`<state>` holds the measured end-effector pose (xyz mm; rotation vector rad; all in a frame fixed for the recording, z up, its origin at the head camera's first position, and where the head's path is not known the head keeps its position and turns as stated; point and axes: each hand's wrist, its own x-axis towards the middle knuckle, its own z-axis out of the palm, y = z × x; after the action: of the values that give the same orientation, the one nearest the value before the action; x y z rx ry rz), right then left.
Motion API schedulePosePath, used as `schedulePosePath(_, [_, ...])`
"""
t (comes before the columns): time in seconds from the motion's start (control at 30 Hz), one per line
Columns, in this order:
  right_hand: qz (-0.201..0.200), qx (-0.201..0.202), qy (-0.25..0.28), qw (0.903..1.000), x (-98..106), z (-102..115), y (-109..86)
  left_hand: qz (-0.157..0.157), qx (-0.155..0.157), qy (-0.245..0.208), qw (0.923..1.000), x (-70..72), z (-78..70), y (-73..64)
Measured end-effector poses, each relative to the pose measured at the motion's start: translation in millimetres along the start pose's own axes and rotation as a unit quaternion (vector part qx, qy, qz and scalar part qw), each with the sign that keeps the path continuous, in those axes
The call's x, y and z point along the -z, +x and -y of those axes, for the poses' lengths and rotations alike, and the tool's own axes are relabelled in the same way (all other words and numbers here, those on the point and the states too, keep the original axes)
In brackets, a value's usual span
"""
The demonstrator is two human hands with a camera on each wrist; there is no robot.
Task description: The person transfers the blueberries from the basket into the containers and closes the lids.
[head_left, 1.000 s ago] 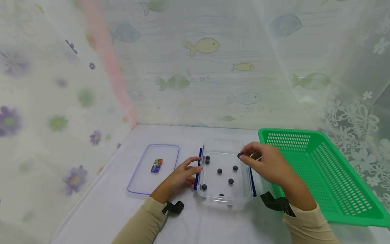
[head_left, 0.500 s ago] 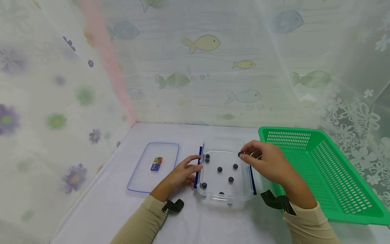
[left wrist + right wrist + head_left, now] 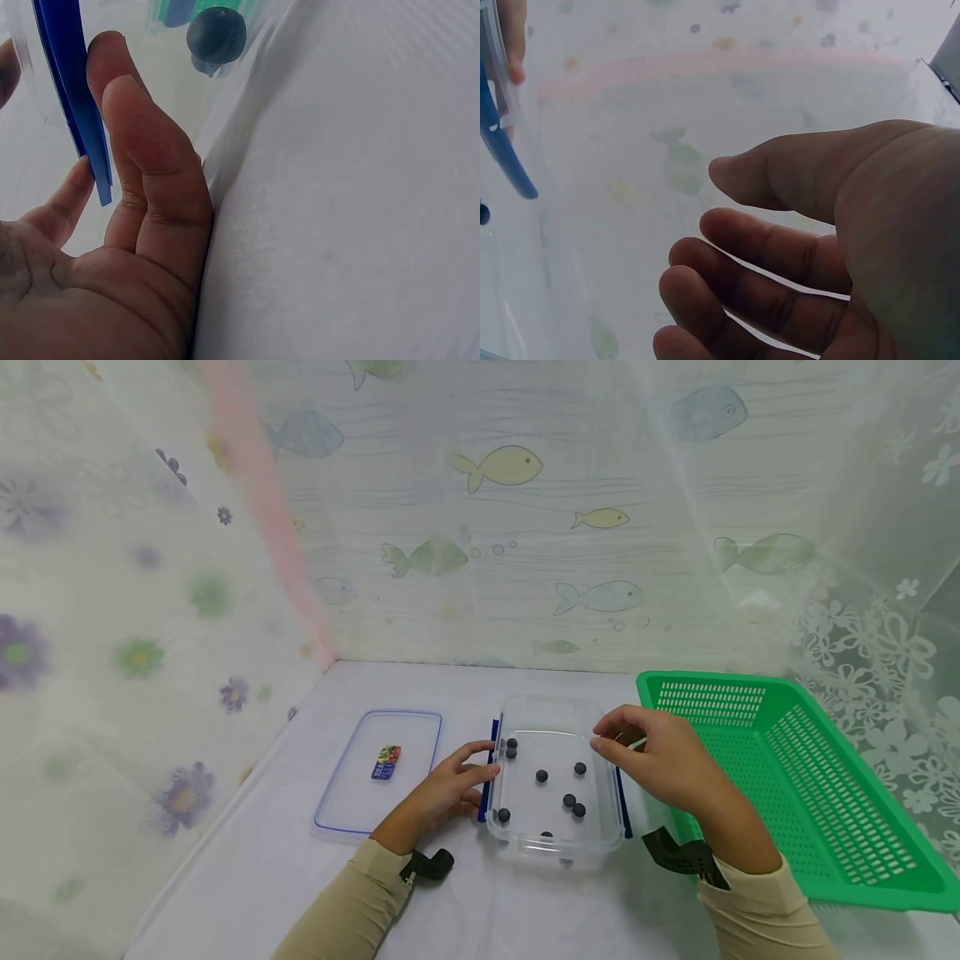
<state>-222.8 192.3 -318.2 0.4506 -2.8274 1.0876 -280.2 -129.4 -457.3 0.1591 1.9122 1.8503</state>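
Observation:
A clear plastic food container (image 3: 528, 810) with blue side latches stands on the white table. Several small dark balls (image 3: 542, 776) lie inside it, some touching each other. My left hand (image 3: 446, 785) holds the container's left side, its thumb and fingers about the blue latch (image 3: 75, 97). Through the wall, one dark ball (image 3: 216, 34) shows in the left wrist view. My right hand (image 3: 656, 760) hovers over the container's right rim. Its thumb and fingertips are apart in the right wrist view, with nothing between them.
A clear lid (image 3: 345, 802) with a blue edge seal and a colourful label (image 3: 386, 762) lies flat at the left. On the right stands a large green plastic basket (image 3: 795, 693). Patterned curtains (image 3: 480, 527) hang behind and beside the table.
My right hand has let go of the dark ball it pinched, and another ball now lies in the container near the right side. My left hand keeps its place.

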Motion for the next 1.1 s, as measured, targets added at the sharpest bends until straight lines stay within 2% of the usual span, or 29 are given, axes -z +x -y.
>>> schedulePosePath(0.1, [0.004,0.000,-0.002,1.0000,-3,2,-1.0,-0.006,-0.001,0.028,0.9996,1.5,-1.9,-1.7])
schedulePosePath(0.2, [0.011,0.005,0.003,0.9999,-6,4,-0.7,-0.022,-0.010,0.082,0.9963,4.1,-9.1,-4.8])
schedulePosePath(0.37, [0.016,0.019,0.018,0.9995,-12,5,-0.6,-0.058,-0.037,0.170,0.9830,11.7,-22.5,-12.1])
schedulePosePath(0.53, [0.012,0.039,0.017,0.9990,-15,9,1.7,-0.088,-0.056,0.217,0.9707,27.9,-35.8,-22.6])
schedulePosePath(0.8, [0.029,0.063,0.019,0.9974,-30,27,13.9,-0.129,-0.042,0.271,0.9529,62.1,-41.8,-36.0])
schedulePosePath(1.0, [0.042,0.064,0.057,0.9954,-45,44,29.2,-0.151,-0.027,0.293,0.9437,86.2,-46.0,-48.8])
schedulePosePath(1.1, [0.046,0.056,0.080,0.9942,-58,54,34.1,-0.158,-0.012,0.318,0.9346,97.1,-46.2,-54.8])
